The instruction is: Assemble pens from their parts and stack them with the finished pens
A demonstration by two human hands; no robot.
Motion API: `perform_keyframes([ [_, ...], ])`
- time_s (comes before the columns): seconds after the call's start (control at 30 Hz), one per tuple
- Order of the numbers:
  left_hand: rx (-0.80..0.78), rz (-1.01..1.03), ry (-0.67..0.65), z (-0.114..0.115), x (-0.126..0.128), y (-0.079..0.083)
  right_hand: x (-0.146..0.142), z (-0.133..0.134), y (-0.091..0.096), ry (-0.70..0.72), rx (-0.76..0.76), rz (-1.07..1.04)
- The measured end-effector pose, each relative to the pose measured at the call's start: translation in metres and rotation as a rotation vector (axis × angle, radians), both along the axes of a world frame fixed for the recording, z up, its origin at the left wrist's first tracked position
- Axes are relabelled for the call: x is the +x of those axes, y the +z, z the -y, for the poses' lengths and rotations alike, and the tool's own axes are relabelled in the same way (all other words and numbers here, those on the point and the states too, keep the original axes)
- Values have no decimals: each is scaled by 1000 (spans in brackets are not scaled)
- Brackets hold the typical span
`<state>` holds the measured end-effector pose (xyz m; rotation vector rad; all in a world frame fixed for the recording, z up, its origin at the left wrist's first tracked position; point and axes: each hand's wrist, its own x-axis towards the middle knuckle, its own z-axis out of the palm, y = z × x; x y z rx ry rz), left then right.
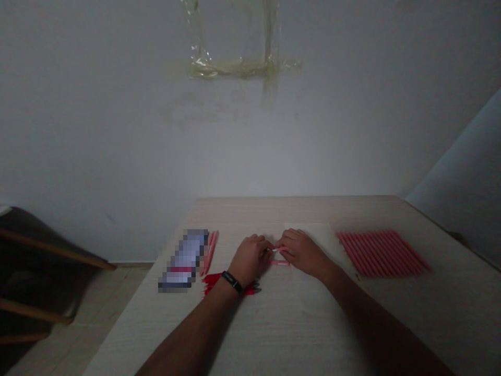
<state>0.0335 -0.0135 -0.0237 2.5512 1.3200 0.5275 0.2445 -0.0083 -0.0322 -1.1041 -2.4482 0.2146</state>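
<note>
My left hand [250,258] and my right hand [303,250] meet over the middle of the table, fingers closed. Between their fingertips is a slim pink pen [278,248], partly hidden by the fingers. Just below it, a second slim pink piece [280,262] lies near the right fingers. Under my left wrist, which wears a black band [232,281], sits a small pile of red pen parts [211,282] with some dark tips. Fine details of the parts are too blurred to make out.
To the right, many red pens [383,254] lie side by side in a neat slanted row. A few pink pens [209,253] rest beside a pixelated phone-like device [183,258] at the left. The wooden table [313,334] meets a wall [297,151]; a dark chair [35,271] stands left.
</note>
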Motion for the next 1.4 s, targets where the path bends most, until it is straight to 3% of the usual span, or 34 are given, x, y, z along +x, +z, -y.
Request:
perform_keyframes([
  [0.67, -30, -26, 104, -11, -16, -10, 44, -11, 2, -66, -26, 24],
  [1.1, -58, -39, 91, -7, -13, -3, 34, -6, 5, -119, -95, 46],
  [1.4, -53, -33, 92, -9, -13, -7, 40, -8, 3, -137, -92, 45],
])
